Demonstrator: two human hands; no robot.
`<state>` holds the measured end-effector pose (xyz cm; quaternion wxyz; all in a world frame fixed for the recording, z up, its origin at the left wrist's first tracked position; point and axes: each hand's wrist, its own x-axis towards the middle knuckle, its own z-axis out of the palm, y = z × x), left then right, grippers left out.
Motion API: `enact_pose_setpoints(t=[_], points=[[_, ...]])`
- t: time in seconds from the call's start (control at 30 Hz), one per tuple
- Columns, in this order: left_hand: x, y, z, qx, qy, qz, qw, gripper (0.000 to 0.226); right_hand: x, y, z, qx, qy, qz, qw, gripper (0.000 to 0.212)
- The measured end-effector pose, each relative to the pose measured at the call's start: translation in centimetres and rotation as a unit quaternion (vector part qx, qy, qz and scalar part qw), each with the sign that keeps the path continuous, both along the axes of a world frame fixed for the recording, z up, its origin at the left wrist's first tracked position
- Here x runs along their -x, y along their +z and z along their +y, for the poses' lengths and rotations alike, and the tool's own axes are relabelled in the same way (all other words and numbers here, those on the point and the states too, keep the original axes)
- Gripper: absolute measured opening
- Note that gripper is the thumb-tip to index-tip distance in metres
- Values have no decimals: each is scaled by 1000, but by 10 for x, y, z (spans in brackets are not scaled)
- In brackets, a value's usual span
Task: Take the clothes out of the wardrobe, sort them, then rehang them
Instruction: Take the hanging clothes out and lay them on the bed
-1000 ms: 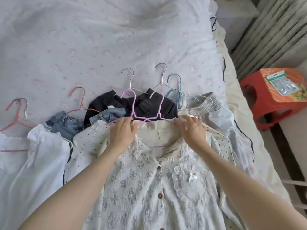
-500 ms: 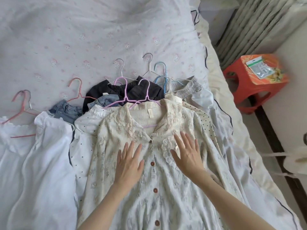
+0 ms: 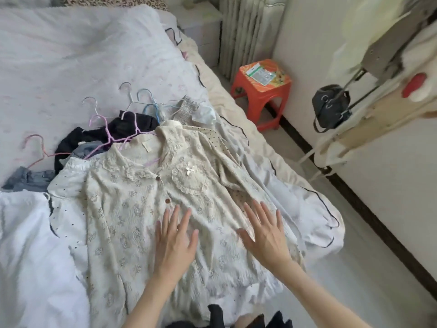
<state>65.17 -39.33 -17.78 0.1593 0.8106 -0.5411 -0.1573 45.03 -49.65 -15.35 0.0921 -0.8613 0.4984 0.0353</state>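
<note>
A cream lace blouse (image 3: 132, 204) with brown buttons lies flat on the bed, on top of a row of clothes, with a lilac hanger (image 3: 111, 136) in its neck. My left hand (image 3: 175, 240) lies flat on its lower front, fingers spread and straight. My right hand (image 3: 264, 230) is flat beside it on the blouse's right side, fingers spread. Under the blouse are a white dotted garment (image 3: 68, 185), a black top (image 3: 94, 136), denim pieces (image 3: 26, 178) and a white garment (image 3: 30, 245), each with a hanger.
The bed's pale quilt (image 3: 82, 55) stretches away at the upper left. A red plastic stool (image 3: 262, 91) stands on the floor by the radiator (image 3: 243, 31). A clothes rack (image 3: 369, 95) with a black bag (image 3: 331, 107) stands at the right by the wall.
Both hands left the blouse's collar at the hanger and slid down its front with flat, spread fingers. The view has swung right, bringing the rack and bag into sight.
</note>
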Motion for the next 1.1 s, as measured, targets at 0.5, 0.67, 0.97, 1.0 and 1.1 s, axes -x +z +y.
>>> enact_pose_setpoints(t=[0.5, 0.67, 0.97, 1.0, 1.1], points=[[196, 38, 7, 66, -462, -34, 884, 57, 202, 37, 210, 89, -448, -46, 888, 60], [285, 48, 37, 100, -582, -2, 807, 51, 259, 44, 302, 117, -586, -53, 800, 62], [456, 72, 140, 118, -729, 9, 674, 52, 357, 61, 460, 159, -735, -48, 658, 71], [474, 76, 154, 121, -740, 7, 661, 53, 368, 64, 476, 168, -746, -46, 642, 71], [523, 81, 197, 121, -769, 11, 627, 55, 399, 69, 521, 181, -778, -32, 601, 70]])
